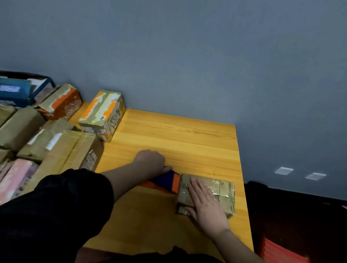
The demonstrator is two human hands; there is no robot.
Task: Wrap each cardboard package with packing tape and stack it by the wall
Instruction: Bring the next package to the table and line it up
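Brown cardboard under glossy clear tape: the package (207, 194) lies flat near the right edge of the table (189, 137), toward the front. Right hand (205, 207) rests on top of it, fingers straight and together, palm pressing down; no curl around it. Left hand (151, 161) is curled over one end of a blue-and-orange tape dispenser (167, 182) lying just left of the package and touching or nearly touching it; the fingers themselves are hidden behind the knuckles, so the grip is inferred. Judgement: the package looks small, stiff and light, flat enough to lift one-handed; the taped faces will be slick, so take it by the two long edges, or thumb over top and fingers under, rather than by a flat palm. Corners look slightly crushed, not fragile. Surroundings: a large pile of wrapped packages (41, 145) crowds the table's left side, and an orange-printed box (103, 114) stands near the grey wall (195, 60). Bare wood remains between that box and the wall's right part. The dispenser and left forearm lie across the path to the pile; the route straight back to the wall looks open.
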